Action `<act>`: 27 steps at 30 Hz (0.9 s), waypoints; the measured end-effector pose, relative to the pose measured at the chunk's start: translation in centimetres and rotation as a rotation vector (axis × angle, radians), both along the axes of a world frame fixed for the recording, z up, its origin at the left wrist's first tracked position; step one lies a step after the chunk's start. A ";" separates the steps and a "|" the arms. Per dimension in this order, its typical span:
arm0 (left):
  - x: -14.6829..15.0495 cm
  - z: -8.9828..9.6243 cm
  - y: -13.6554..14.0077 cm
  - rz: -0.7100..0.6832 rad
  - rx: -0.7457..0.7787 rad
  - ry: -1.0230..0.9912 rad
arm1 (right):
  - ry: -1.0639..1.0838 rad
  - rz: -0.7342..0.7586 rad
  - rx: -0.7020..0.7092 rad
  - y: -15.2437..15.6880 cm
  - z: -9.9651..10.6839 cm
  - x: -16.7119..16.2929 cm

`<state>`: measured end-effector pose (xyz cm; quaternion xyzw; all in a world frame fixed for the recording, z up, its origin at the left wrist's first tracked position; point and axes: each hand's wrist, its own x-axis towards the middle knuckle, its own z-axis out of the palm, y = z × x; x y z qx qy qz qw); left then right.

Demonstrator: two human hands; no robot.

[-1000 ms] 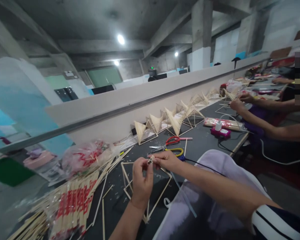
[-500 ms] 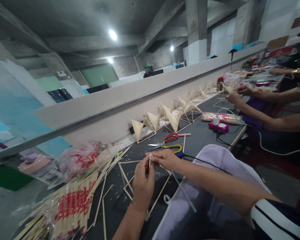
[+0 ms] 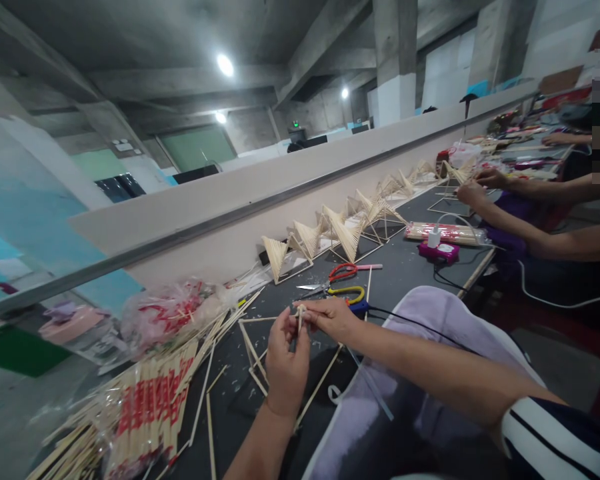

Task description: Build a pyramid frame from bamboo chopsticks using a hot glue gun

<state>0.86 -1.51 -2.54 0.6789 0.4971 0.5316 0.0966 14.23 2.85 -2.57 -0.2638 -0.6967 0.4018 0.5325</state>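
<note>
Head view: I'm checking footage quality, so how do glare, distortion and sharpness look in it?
In the head view, the nearest ceiling lamp glares white with a soft halo; in the head view, the partition runs aslant; in the head view, the pale piece between left hand and right hand is too small to make out fully.

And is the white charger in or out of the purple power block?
Apparently in: white charger stands against purple power block, no gap visible.
</note>
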 end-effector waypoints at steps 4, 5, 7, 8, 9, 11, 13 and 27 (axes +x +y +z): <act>0.0 0.3 0.0 -0.012 0.020 0.082 | -0.014 -0.013 0.025 0.2 -0.2 0.1; 0.0 0.4 0.0 -0.021 0.032 0.102 | -0.020 -0.033 0.033 0.2 -0.3 0.1; 0.0 0.6 -0.1 -0.034 0.058 0.127 | -0.024 -0.075 0.058 0.2 -0.5 0.0; 0.0 0.6 -0.1 -0.036 0.069 0.137 | -0.021 -0.089 0.072 0.2 -0.6 -0.1; 0.0 0.6 -0.2 -0.034 0.075 0.148 | -0.016 -0.098 0.082 0.2 -0.7 -0.2; 0.0 0.6 -0.2 -0.014 0.085 0.165 | -0.003 -0.102 0.087 0.2 -0.7 -0.3; -0.1 0.4 -0.2 0.009 0.092 0.180 | -0.002 -0.096 0.076 0.2 -0.7 -0.3; -0.2 0.5 -0.2 -0.032 0.157 0.235 | 0.014 -0.023 0.074 0.7 -1.2 -0.3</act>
